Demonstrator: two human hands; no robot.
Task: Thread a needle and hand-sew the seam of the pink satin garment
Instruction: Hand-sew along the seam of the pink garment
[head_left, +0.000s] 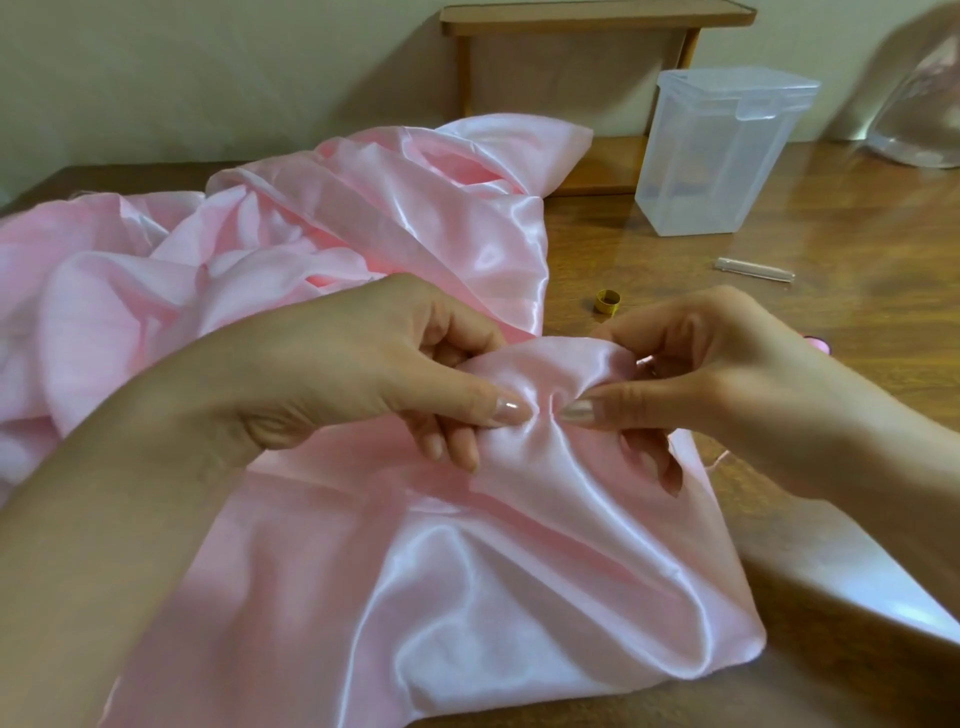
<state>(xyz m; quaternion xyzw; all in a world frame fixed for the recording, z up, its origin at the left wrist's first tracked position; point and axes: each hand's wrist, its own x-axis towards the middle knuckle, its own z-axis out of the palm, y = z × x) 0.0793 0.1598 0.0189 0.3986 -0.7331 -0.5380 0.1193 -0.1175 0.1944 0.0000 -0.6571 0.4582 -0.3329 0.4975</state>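
Two hands work a fold of the pink satin garment (467, 571) just above a wooden bench (810, 364), seen from the wearer's head camera. The left hand (374, 374) pinches the gathered cloth between thumb and curled fingers. The right hand (717, 374) grips the same raised fold from the other side, its thumb tip close to the left thumb, with puckers radiating from the point between them. Whether either hand also holds a needle cannot be told.

The rest of the garment lies spread across the bench, shiny side up near the person and heaped in loose folds toward the far left. Just beyond the hands sits a small gold ring-shaped piece (607, 301) (possibly a thimble). Farther right lies a slim clear tube (753, 270). A clear lidded plastic container (722, 156) stands upright behind it, beside a low wooden shelf (571, 21) against the wall.
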